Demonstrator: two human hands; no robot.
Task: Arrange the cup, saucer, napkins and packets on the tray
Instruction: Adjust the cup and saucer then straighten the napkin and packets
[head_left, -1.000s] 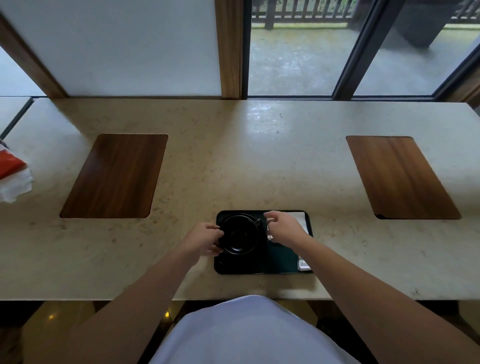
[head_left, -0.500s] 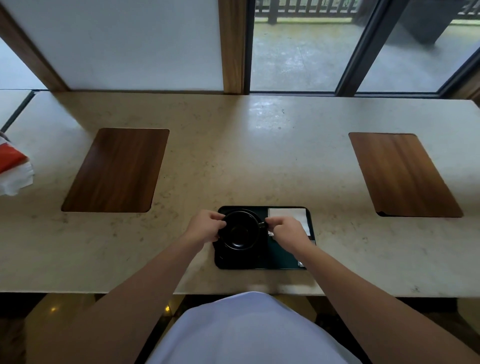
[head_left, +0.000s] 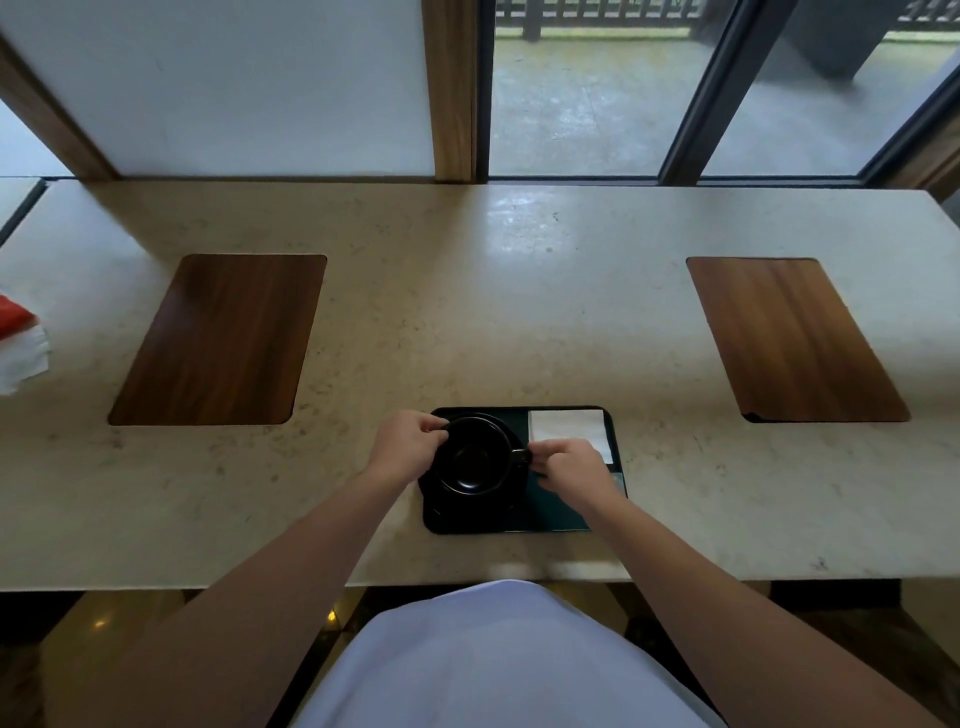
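Note:
A black tray (head_left: 467, 525) lies near the front edge of the stone counter. On its left half stands a black cup (head_left: 472, 460) on a black saucer (head_left: 434, 499). My left hand (head_left: 402, 447) pinches the cup's left rim. My right hand (head_left: 574, 470) grips the cup's handle on the right. A white napkin (head_left: 569, 428) lies flat in the tray's far right corner. A pale packet (head_left: 618, 480) shows at the tray's right edge, mostly hidden by my right hand.
Two wooden inlay panels sit in the counter, one at the left (head_left: 218, 338) and one at the right (head_left: 792, 338). A red and white stack of napkins (head_left: 18, 348) lies at the far left edge. Windows and a wooden post stand behind.
My right hand has come off the napkin area and closed on the cup's handle. My left hand has shifted up onto the cup's rim.

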